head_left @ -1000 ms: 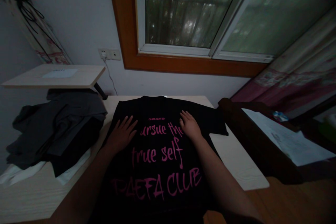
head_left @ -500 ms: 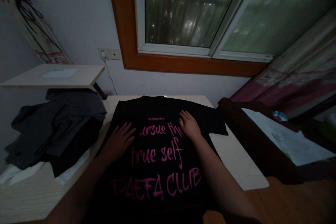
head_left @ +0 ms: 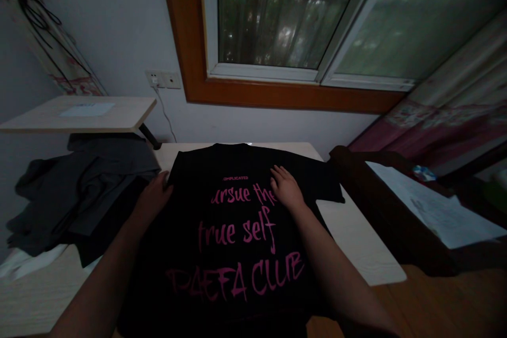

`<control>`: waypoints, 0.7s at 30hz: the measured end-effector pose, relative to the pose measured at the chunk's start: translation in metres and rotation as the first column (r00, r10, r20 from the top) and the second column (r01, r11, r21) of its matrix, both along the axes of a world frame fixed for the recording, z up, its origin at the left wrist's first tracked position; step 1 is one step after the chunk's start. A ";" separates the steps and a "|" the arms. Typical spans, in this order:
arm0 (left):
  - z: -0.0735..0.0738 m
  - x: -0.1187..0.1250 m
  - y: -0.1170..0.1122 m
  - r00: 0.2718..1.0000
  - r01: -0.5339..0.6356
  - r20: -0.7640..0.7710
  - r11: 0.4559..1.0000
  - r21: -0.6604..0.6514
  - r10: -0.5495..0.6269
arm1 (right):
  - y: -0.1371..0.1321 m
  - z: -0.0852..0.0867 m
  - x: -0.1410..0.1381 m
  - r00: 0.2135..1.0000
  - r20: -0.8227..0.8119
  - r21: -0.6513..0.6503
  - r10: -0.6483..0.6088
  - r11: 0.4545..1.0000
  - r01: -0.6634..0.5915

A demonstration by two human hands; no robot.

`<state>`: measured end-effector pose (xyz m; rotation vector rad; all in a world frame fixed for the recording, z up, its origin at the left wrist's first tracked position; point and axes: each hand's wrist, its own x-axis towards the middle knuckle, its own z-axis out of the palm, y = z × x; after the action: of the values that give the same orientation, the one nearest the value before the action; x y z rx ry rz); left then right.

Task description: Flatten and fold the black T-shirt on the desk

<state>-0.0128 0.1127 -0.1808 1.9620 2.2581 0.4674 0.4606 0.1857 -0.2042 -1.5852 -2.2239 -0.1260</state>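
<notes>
A black T-shirt point(head_left: 237, 253) with pink lettering is spread on a light wooden table point(head_left: 364, 243), its collar toward the wall. One short sleeve stretches out to the right; on the left no sleeve shows. My left hand point(head_left: 154, 195) is at the shirt's upper left edge, fingers bent and closed around the cloth there, with the fingertips partly hidden. Flat on the upper right of the shirt rests my right hand point(head_left: 285, 187), its fingers stretched out beside the pink print.
Dark grey and black clothes point(head_left: 83, 185) are piled at the left, below a small raised shelf point(head_left: 130, 111) with a paper label. To the right, a dark brown piece of furniture point(head_left: 396, 222) bears white sheets point(head_left: 431, 206). A window point(head_left: 285, 26) and a plugged-in cord point(head_left: 166, 113) are behind.
My left hand has moved left from lying flat on the shirt to its upper left edge, and its fingers have bent. My right hand stays in place.
</notes>
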 end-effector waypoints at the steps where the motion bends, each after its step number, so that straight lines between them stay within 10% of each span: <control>1: 0.000 0.001 -0.002 1.000 0.001 0.004 1.000 -0.026 -0.001 | 0.000 0.001 0.000 1.000 0.002 -0.004 0.003 1.000 -0.003; 11: 0.014 0.015 -0.024 0.998 0.004 -0.064 0.998 -0.055 -0.008 | -0.011 0.009 -0.003 0.996 0.081 -0.067 0.024 0.998 -0.019; 21: 0.012 -0.022 -0.028 0.955 0.033 -0.289 0.993 -0.111 -0.064 | -0.032 0.021 -0.030 0.982 0.146 -0.196 0.119 0.977 -0.090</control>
<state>-0.0349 0.0849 -0.1689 2.1482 2.3354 0.0502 0.4308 0.1539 -0.1834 -1.5976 -2.5009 -0.0099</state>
